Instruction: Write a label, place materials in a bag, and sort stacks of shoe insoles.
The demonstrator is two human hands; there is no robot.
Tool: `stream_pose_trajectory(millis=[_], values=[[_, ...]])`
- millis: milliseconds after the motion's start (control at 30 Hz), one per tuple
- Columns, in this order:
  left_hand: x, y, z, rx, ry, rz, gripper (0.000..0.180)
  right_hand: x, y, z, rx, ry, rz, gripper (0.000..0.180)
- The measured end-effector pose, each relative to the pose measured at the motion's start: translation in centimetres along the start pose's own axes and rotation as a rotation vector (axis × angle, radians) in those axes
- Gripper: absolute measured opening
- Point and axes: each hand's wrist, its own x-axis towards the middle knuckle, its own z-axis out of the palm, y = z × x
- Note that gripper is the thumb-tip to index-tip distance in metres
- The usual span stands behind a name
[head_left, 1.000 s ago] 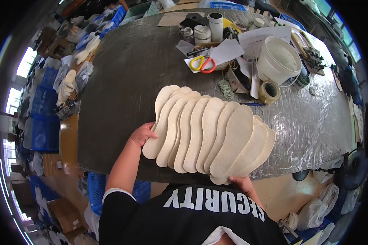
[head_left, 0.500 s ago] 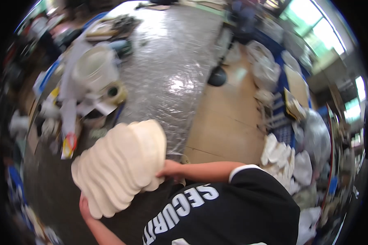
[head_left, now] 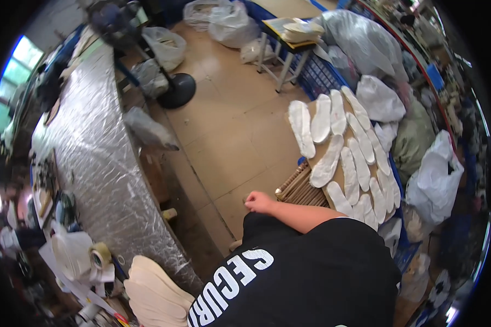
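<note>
A fanned stack of cream shoe insoles (head_left: 153, 297) shows at the lower left, beside the foil-covered table (head_left: 101, 147). My body covers its right end, and my left hand is out of sight. My right hand (head_left: 261, 202) is above my lap, fingers curled in, with nothing seen in it. Farther right, many white insoles (head_left: 327, 162) are spread over a brown board (head_left: 319, 150). Wooden sticks or slats (head_left: 305, 189) lie beside the board, close to my right forearm.
A black fan base (head_left: 177, 91) stands on the tiled floor. A small stool (head_left: 289, 60) carries pale insoles (head_left: 301, 31). White plastic bags (head_left: 435, 185) crowd the right side. Tape rolls (head_left: 100, 255) and a white bucket (head_left: 71, 255) sit at the left.
The view has swung right, toward the board of white insoles. My right hand has let go of the cream stack and moved away from it. My left hand has left the view.
</note>
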Motion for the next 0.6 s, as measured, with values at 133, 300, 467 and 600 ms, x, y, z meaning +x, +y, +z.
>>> stream_pose_trajectory(millis=[133,300,467,600], values=[[-0.4,16.4,8.5,-0.325,-0.236,0.371,0.025,-1.0,8.7,-10.6,0.278,0.507,0.006,0.019],[-7.1,34.7,22.9,-0.412,-0.843,0.75,0.016,-7.3,19.3,-17.2,0.464,1.224,0.257,0.017],[-18.2,41.8,36.2,-0.292,-1.506,0.587,0.019,-16.1,28.3,-16.3,0.783,1.752,0.47,0.022],[-26.4,43.0,45.8,-0.075,-1.829,0.415,0.024,-23.3,33.4,-15.4,0.544,1.864,0.824,0.03]])
